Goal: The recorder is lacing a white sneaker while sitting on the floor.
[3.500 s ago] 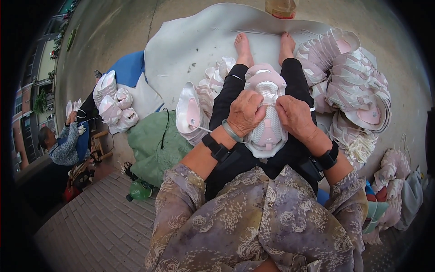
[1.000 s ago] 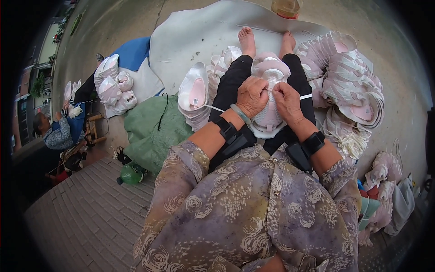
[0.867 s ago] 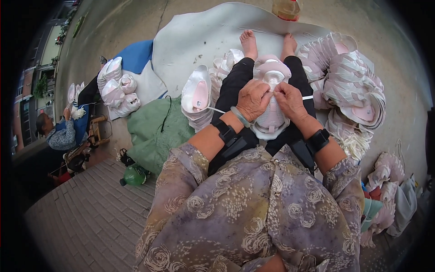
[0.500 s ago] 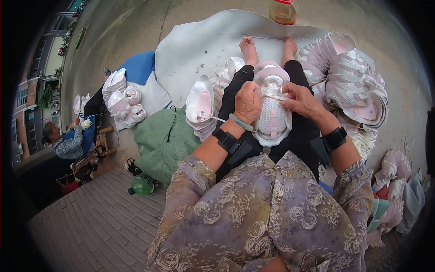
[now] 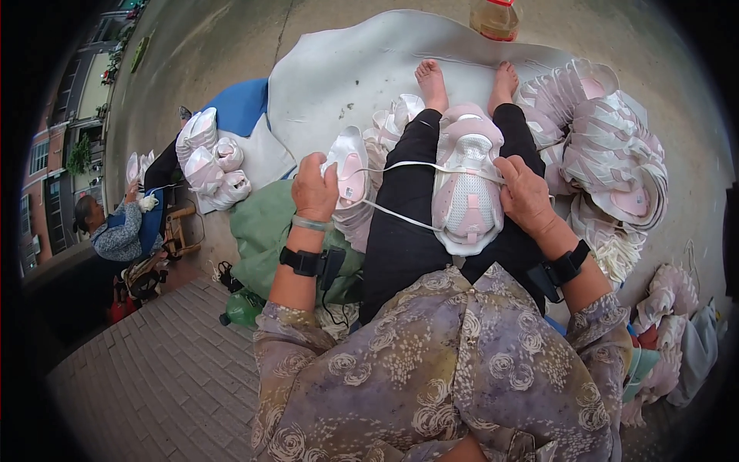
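A white and pink shoe upper [image 5: 469,202] rests on my lap between my thighs, its mesh toe turned toward me. A thin white shoelace [image 5: 406,164] runs across its opening and out to the left. My left hand [image 5: 314,187] is closed on the lace, well left of the shoe upper, beside a stack of similar uppers [image 5: 350,173]. From that hand a second stretch of lace slants down to the toe's left side. My right hand [image 5: 526,194] grips the shoe upper's right edge, where the lace ends at its fingers; its fingertips are partly hidden.
More nested shoe uppers [image 5: 608,146] are piled right of my legs. A pale sheet [image 5: 331,69] lies under my feet, with a red-capped jar [image 5: 495,21] beyond. Green cloth [image 5: 265,231] and a green bottle [image 5: 245,308] lie left. Another person [image 5: 119,231] sits far left near more uppers.
My left hand has moved from the shoe upper out to the left, drawing the lace into a long span. My right hand has shifted slightly right and down, to the upper's edge.
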Demonstrator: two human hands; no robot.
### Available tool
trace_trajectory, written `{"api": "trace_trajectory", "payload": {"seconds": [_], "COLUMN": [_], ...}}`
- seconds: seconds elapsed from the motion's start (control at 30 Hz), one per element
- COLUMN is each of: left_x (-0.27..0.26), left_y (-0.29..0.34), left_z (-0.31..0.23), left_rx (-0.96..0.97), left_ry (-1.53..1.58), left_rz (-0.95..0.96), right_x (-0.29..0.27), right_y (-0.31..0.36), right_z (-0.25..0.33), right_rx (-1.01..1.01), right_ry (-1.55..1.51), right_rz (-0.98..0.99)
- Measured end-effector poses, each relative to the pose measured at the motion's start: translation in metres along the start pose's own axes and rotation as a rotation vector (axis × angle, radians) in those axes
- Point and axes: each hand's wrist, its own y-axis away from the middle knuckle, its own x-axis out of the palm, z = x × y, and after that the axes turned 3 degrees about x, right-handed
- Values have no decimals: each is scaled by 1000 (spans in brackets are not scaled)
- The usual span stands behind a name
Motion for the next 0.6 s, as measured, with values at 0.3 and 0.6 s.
{"api": "trace_trajectory", "payload": {"seconds": [0.3, 0.6], "left_x": [57, -50], "left_y": [2, -58], "left_z": [-105, 56], "left_rx": [476, 203], "left_ry": [158, -199], "left_rz": [234, -81], "right_x": [-22, -67], "right_y": [10, 53], "right_z": [-22, -81], "right_rx": [-206, -84], "right_ry": [195, 124], "right_rz": [130, 5]}}
